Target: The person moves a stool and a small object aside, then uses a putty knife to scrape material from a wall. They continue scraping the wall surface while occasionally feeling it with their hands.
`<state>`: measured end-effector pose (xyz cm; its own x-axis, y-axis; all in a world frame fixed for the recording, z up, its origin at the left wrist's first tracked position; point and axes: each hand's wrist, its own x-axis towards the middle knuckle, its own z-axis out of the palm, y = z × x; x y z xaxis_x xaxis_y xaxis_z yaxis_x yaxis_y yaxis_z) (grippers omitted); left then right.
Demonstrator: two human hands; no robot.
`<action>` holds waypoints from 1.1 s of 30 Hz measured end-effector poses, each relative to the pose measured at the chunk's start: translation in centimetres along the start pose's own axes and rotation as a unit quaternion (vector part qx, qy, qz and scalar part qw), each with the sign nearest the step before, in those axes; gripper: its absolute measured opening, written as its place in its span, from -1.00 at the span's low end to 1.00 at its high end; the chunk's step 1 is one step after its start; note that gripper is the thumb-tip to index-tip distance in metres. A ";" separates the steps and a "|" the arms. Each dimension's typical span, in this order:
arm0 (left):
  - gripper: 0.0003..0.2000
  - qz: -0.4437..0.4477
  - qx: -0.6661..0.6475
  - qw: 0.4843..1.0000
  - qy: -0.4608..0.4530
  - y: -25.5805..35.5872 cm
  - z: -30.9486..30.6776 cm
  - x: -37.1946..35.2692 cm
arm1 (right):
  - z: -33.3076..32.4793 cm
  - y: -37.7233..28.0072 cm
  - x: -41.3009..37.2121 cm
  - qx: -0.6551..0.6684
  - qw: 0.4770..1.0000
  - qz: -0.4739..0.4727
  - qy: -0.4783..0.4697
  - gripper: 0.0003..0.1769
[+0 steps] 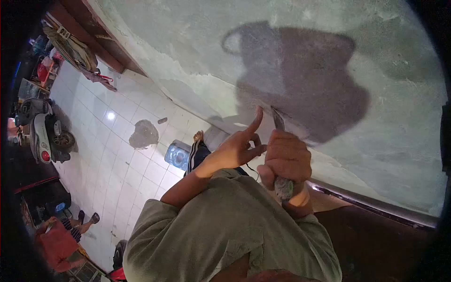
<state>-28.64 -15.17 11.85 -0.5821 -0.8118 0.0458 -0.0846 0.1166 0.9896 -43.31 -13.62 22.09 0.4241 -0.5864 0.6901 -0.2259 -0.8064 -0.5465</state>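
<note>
My right hand (287,157) is wrapped round the handle of a trowel-like tool (279,121), whose narrow blade points up at the grey plastered wall (197,44). The rough, crusted end of its handle sticks out below my fist. To the left of it, my left hand (239,149) holds nothing; its index finger is stretched out toward the wall near the blade tip, and the other fingers are bent. A large shadow falls on the wall around both.
A blue water container (177,156) stands on the tiled floor (101,141) beside my foot. Farther left are a grey patch (143,134), a scooter (47,134) and hanging cloths (73,49). A person in red (58,246) is at the lower left.
</note>
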 end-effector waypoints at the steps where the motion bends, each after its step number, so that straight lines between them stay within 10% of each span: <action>1: 0.02 0.009 0.015 1.000 0.000 -0.2 0.1 -0.3 | 0.0 -0.8 0.2 -0.001 1.000 0.000 0.002 -0.59; 18: 0.01 -0.013 0.010 1.000 -0.012 -0.1 -0.6 -0.7 | 0.4 -2.3 0.3 0.049 0.998 -0.042 -0.003 -0.59; 20: 0.01 -0.019 0.020 1.000 -0.004 0.7 -0.8 -0.8 | 0.4 -2.4 2.1 -0.326 0.828 0.387 -0.243 -0.68; 21: 0.01 -0.016 0.020 1.000 -0.006 0.4 -0.6 -0.8 | 0.6 -2.7 1.9 -0.329 0.827 0.387 -0.241 -0.68; 23: 0.01 -0.034 0.031 0.999 -0.025 -0.4 -0.6 -0.5 | 1.1 -3.1 0.9 -0.362 0.836 0.315 -0.268 -0.66; 24: 0.00 -0.035 0.040 0.998 -0.029 -0.2 -0.8 -0.4 | 0.4 -2.0 -1.7 -0.075 0.995 0.030 -0.063 -0.67; 28: -0.01 -0.038 0.001 0.999 -0.027 0.0 -0.7 -0.4 | -1.2 -4.4 3.4 -0.279 0.831 0.351 -0.329 -0.65; 31: -0.05 -0.060 0.058 0.995 -0.051 0.9 -1.2 0.0 | 1.1 -2.5 -0.6 -0.322 0.918 0.170 -0.160 -0.72; 32: -0.06 -0.092 0.060 0.992 -0.061 1.6 -1.5 0.0 | 0.8 -0.9 -1.4 0.056 0.997 -0.050 -0.007 -0.69; 33: -0.06 -0.099 0.058 0.991 -0.066 1.4 -1.5 -0.2 | 0.4 -0.7 -1.6 0.059 0.997 -0.043 -0.005 -0.69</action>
<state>-27.40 -15.71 13.44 -0.6446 -0.7448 -0.1725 -0.2947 0.0338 0.9550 -43.47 -12.10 21.22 0.4459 -0.5144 0.7325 -0.0845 -0.8389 -0.5377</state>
